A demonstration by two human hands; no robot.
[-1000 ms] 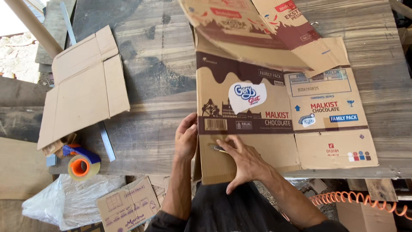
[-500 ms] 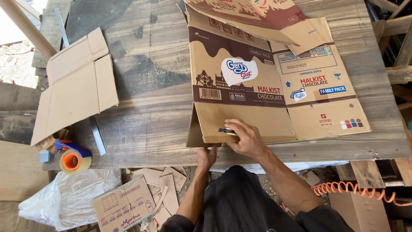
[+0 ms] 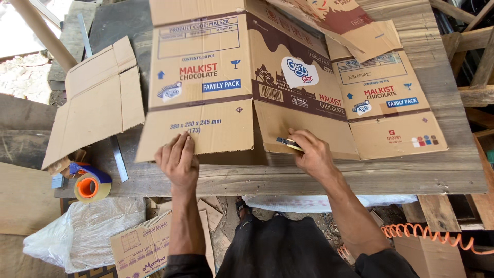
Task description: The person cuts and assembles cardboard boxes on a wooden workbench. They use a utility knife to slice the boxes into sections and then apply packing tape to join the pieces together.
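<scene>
Head view, near edge first: left hand (image 3: pixel 177 159) lies flat, fingers spread, pressing the near flap of the flattened carton (image 3: pixel 247 87); its grip holds nothing. Right hand (image 3: pixel 311 154) is closed on a small cutter (image 3: pixel 289 143) with a dark and yellow handle, tip pointing left toward the seam between the two near flaps. Carton lies opened out on the wooden tabletop (image 3: pixel 391 175), long axis running left to right across it, printed brown side up, near flaps toward the person, far flaps away. Risk, as I judge it: the blade points toward the left hand, which sits just beside the seam, so a slip along the fold could reach those fingers (the board may also shift if the pressing hand lifts). Farther left, a plain flattened carton (image 3: pixel 95 103) hangs partly off the tabletop, and a tape dispenser (image 3: pixel 91 185) sits near its edge.
</scene>
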